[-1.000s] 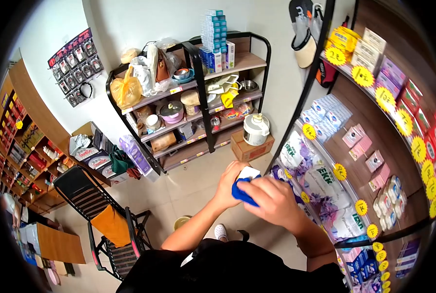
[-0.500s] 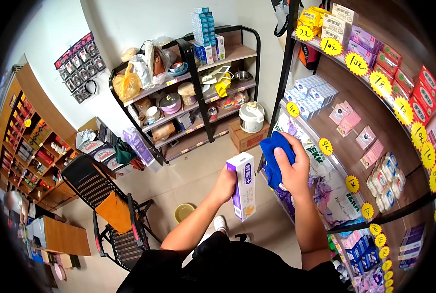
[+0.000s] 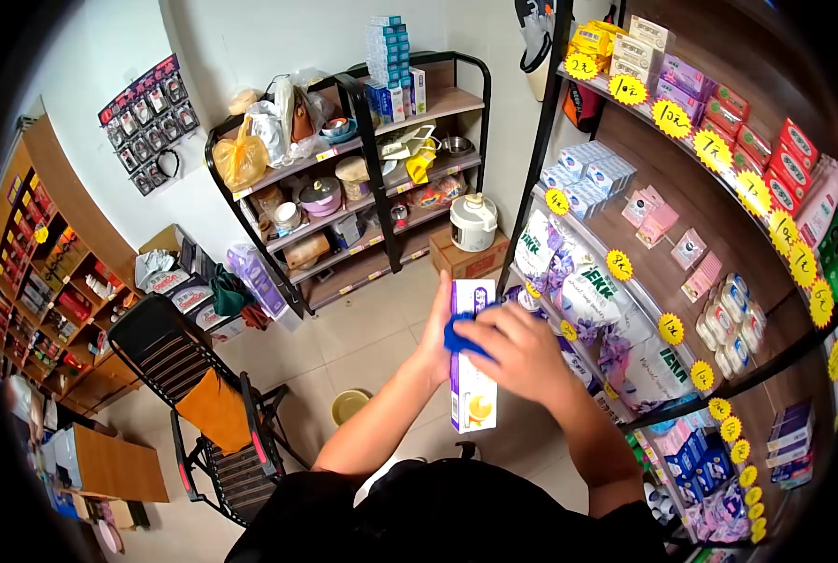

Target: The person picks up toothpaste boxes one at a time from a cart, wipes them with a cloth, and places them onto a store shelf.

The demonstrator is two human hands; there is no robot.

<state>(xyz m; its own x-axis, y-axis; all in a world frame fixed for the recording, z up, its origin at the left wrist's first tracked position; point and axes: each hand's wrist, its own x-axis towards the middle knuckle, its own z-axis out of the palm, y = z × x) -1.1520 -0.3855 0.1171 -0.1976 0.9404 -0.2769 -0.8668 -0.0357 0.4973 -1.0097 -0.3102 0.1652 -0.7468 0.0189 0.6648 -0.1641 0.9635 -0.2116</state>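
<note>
Upright in front of me is a white and purple toothpaste box (image 3: 473, 394), gripped along its left edge by my left hand (image 3: 434, 340). A crumpled blue cloth (image 3: 460, 338) lies against the face of the box. My right hand (image 3: 524, 361) is closed on this cloth and presses it to the box's upper half, covering part of the print. Much of the cloth is hidden under the right fingers.
On my right stands a shelf unit with detergent bags (image 3: 599, 298), soap boxes (image 3: 794, 164) and yellow price tags. A black folding chair (image 3: 156, 345) is at left, near a yellow bowl (image 3: 351, 407) on the floor. A rice cooker (image 3: 473, 223) sits on a carton ahead.
My right hand has brought the blue cloth left and down from beside the box onto its face. The box now stands straighter, and my left hand's fingers are more extended along its side.
</note>
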